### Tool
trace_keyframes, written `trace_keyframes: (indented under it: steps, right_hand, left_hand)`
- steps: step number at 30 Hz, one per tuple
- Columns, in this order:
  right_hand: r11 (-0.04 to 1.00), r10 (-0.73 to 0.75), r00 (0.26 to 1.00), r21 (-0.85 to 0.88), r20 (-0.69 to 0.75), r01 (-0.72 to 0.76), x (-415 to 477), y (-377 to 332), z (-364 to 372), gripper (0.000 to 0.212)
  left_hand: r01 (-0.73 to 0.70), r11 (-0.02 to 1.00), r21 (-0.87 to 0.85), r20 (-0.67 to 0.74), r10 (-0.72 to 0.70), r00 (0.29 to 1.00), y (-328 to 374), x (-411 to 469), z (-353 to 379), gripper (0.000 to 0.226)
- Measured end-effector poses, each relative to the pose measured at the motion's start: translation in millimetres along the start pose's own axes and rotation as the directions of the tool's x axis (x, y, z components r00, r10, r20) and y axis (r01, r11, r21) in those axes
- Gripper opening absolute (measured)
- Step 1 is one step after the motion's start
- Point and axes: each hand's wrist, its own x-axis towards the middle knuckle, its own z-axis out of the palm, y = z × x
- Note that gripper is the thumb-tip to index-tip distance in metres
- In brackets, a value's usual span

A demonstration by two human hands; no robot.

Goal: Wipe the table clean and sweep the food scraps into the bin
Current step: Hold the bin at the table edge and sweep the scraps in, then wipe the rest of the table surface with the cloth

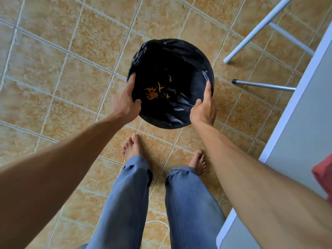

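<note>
A round bin (179, 51) lined with a black plastic bag is in front of me above the tiled floor. Orange food scraps (152, 92) lie at its bottom. My left hand (126, 101) grips the bin's left rim, thumb inside. My right hand (203, 106) grips the right rim, index finger stretched along the edge. The white table (296, 132) runs along the right side of the view. A red cloth (323, 177) lies on it at the far right edge.
Beige floor tiles (62, 69) spread all around. White stool legs (260, 29) and a grey metal leg with a black tip (260, 85) stand at the upper right, close to the bin. My bare feet (133, 146) are just behind the bin.
</note>
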Motion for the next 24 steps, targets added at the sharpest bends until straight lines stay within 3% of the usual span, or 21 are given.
trace_keyframes:
  steps: [4, 6, 8, 10, 13, 15, 19, 24]
  right_hand:
    - [0.994, 0.084, 0.996, 0.067, 0.022, -0.086, -18, -14, -16, 0.054]
    - [0.992, -0.018, 1.000, 0.126, 0.017, 0.016, -35, -30, -35, 0.049]
    - [0.955, -0.224, 0.975, 0.199, 0.008, 0.218, -60, -51, -65, 0.042]
    - [0.869, -0.425, 0.901, 0.240, -0.081, 0.432, -91, -61, -111, 0.036]
    - [0.748, -0.570, 0.707, 0.091, -0.419, 0.657, -122, -41, -190, 0.029]
    - [0.793, -0.499, 0.635, -0.016, -0.590, 0.609, -123, 1, -230, 0.029]
    - [0.942, -0.277, 0.703, -0.040, -0.655, 0.334, -115, 94, -260, 0.041]
    - [0.870, -0.492, 0.742, -0.252, -0.455, 0.423, -108, 124, -242, 0.056]
  left_hand:
    - [0.030, 0.997, 0.065, -0.070, -0.025, 0.997, 17, -22, -1, 0.073]
    - [0.021, 0.997, 0.075, -0.089, -0.014, 0.996, 34, -40, -3, 0.067]
    - [-0.009, 0.998, 0.067, -0.092, 0.015, 0.996, 51, -57, -6, 0.061]
    - [-0.098, 0.993, 0.060, -0.103, 0.104, 0.989, 68, -73, -3, 0.055]
    - [-0.208, 0.978, 0.009, -0.068, 0.208, 0.976, 100, -100, 9, 0.053]
    - [-0.254, 0.967, -0.028, -0.092, 0.251, 0.964, 123, -122, 17, 0.048]
    - [-0.365, 0.929, -0.066, -0.220, 0.343, 0.913, 168, -168, 35, 0.044]
    - [-0.525, 0.851, 0.015, -0.328, 0.500, 0.801, 218, -201, 69, 0.052]
